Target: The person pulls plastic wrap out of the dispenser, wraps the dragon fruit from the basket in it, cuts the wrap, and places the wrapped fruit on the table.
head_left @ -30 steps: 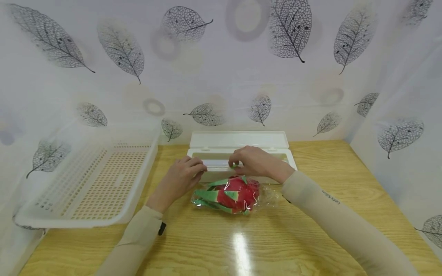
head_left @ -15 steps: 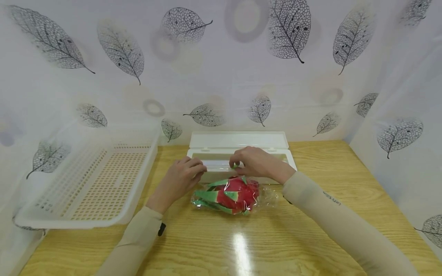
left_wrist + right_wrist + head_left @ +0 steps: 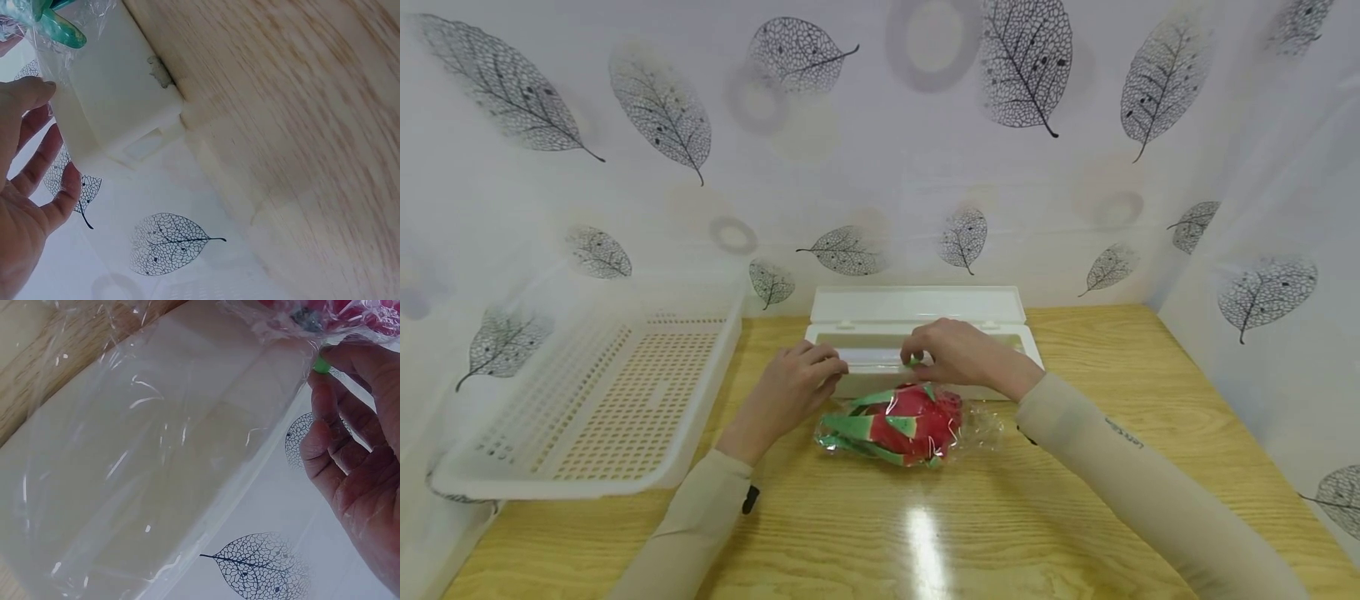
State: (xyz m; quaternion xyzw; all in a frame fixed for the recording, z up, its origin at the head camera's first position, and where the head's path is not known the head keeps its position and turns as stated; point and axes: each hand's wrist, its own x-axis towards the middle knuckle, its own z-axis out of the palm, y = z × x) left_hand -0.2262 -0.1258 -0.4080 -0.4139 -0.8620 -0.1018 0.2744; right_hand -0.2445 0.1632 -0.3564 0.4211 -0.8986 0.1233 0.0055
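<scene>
A white cling film dispenser (image 3: 865,385) lies on the table with its lid (image 3: 917,303) raised at the back; a roll of film (image 3: 868,353) shows inside. At its left front rim my left hand (image 3: 793,379) grips the edge, thumb in front and fingers behind in the left wrist view. My right hand (image 3: 958,354) pinches a small green slide cutter (image 3: 322,364) on the same rim, near the middle. A red and green dragon fruit (image 3: 917,421), wrapped in clear film, lies just in front of the dispenser. Loose clear film (image 3: 165,434) hangs over its front wall.
To the left stands a white perforated plastic basket (image 3: 718,400). A leaf-patterned sheet (image 3: 880,167) hangs behind and at both sides of the wooden table (image 3: 850,533).
My right hand has shifted very slightly to the right along the rim with the green slide cutter. The left hand, dispenser and dragon fruit stay in place.
</scene>
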